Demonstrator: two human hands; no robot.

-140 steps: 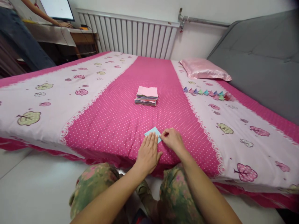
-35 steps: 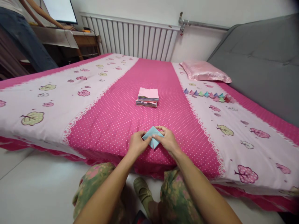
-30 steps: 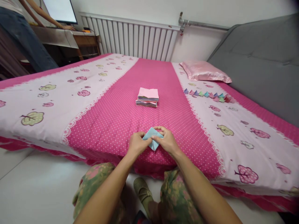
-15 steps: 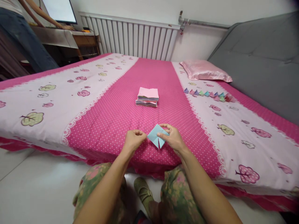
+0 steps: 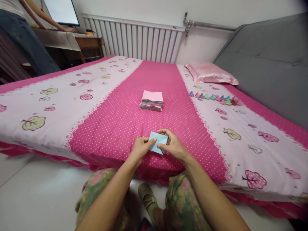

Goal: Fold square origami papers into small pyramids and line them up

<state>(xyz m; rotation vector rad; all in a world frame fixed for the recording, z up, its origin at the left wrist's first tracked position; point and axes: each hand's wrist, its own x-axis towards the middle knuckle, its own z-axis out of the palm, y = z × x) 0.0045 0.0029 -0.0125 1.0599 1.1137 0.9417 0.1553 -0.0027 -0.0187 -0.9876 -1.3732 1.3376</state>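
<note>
A folded sheet of light blue origami paper (image 5: pixel 156 146) is between my two hands, just above the near part of the bed. My left hand (image 5: pixel 141 147) pinches its left side, thumb on top. At the right side my right hand (image 5: pixel 173 145) grips it, with the thumb on the face and the fingers behind. Crease lines and folded flaps show on the paper's face. Beyond my hands a stack of coloured paper squares (image 5: pixel 151 100) lies on the bed, a pink sheet uppermost. To the right stands a row of small folded paper pieces (image 5: pixel 212 97) in several colours.
The bed (image 5: pixel 115 128) has a pink and white patterned cover. A pink pillow (image 5: pixel 210 73) lies by the grey headboard (image 5: pixel 267 54). A white radiator (image 5: pixel 137 38) runs along the wall. At the far left another person (image 5: pixel 26 38) stands by a desk with a monitor (image 5: pixel 62 12).
The blue paper has turned from a diamond position to a squarer one and shifted slightly left. My left hand, beside its corner before, now grips its left side.
</note>
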